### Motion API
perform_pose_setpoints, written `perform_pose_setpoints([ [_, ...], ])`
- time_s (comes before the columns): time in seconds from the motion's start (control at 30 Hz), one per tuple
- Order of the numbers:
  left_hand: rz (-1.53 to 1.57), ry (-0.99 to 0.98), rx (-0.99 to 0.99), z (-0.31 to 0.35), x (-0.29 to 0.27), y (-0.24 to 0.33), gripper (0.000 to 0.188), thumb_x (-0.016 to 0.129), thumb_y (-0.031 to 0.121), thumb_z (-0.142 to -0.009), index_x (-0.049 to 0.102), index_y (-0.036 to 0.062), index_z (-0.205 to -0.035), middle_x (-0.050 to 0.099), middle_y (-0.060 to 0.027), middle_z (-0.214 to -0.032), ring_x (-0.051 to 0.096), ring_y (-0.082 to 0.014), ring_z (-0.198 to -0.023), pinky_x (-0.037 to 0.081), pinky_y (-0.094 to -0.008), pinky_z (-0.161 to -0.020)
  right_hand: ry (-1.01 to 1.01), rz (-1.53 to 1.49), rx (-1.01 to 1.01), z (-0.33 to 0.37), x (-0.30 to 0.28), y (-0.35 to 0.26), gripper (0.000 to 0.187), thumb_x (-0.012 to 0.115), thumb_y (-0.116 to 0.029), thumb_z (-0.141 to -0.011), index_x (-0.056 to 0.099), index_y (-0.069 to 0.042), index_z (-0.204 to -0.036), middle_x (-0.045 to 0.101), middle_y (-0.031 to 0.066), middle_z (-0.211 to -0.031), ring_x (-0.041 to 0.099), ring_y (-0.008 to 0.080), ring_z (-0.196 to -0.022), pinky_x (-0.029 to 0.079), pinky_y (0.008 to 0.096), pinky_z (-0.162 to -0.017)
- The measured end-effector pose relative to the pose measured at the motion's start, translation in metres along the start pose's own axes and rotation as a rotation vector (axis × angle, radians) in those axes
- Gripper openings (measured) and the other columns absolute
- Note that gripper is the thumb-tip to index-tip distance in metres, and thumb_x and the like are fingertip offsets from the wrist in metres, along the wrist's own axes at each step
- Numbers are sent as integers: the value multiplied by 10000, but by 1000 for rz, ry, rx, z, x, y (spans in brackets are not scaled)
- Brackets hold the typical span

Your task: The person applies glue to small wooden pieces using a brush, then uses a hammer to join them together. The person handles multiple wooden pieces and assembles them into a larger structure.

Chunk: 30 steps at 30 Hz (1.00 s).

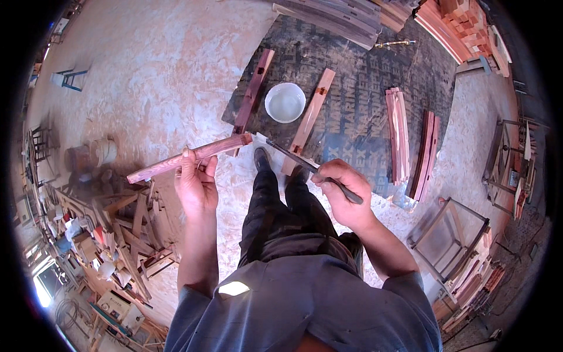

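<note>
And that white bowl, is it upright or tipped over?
Upright: the white bowl shows its round open mouth and inside. How full, I cannot tell.

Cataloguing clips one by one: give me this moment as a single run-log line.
Left hand: holds wood strip | right hand: holds brush | brush tip: at strip's right end, contact unclear | bowl: on dark sheet

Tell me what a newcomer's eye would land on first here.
Probably the reddish wooden piece in the left hand, left of the view's center, with the dark-handled brush in the right hand angled so its tip is at the piece's far end. Next would likely come the round white bowl just beyond, standing out between a dark wooden bar and a paler bar on the dark sheet.
</note>
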<state>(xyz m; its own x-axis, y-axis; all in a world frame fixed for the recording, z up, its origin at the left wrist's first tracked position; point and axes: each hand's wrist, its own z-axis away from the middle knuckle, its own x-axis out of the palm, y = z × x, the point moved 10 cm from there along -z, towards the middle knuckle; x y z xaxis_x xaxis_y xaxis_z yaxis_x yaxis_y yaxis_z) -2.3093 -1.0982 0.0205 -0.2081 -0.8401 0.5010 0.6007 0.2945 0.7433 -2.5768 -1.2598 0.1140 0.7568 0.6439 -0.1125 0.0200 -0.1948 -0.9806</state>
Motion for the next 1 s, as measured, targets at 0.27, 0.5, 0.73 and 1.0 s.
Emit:
perform_pose_setpoints([
  [0.27, -1, -73, 31, 2, 5, 1, 134, 627, 134, -924, 576, 29, -989, 654, -84, -928, 665, -167, -840, 618, -341, -761, -19, 61, -51, -4, 2, -7, 219, 649, 100, -750, 621, 18, -951, 636, 144, -883, 634, 260, -798, 507, 323, -712],
  [0.5, -77, -144, 121, 10, 20, 11, 141, 634, 93, -909, 571, 26, -1016, 654, -101, -988, 670, -202, -923, 603, -393, -830, -113, 159, -121, -5, 13, -22, 264, 729, 33, -722, 654, 9, -974, 603, 137, -982, 631, 273, -840, 512, 335, -728],
  [0.73, -87, -248, 110, 11, 24, 13, 229, 642, 59, -892, 570, 32, -1108, 658, -131, -1055, 665, -241, -980, 598, -415, -843, -129, 200, -90, -7, 6, -20, 263, 729, 26, -726, 656, 2, -978, 591, 131, -972, 619, 269, -850, 505, 332, -737],
  [1.0, -36, -369, 67, 8, 25, 11, 327, 567, 10, -918, 519, 33, -1241, 584, -182, -1238, 596, -289, -1131, 542, -471, -940, -150, 111, -33, -6, 9, -15, 215, 658, 63, -739, 646, 24, -950, 603, 150, -992, 610, 261, -872, 489, 326, -775],
])
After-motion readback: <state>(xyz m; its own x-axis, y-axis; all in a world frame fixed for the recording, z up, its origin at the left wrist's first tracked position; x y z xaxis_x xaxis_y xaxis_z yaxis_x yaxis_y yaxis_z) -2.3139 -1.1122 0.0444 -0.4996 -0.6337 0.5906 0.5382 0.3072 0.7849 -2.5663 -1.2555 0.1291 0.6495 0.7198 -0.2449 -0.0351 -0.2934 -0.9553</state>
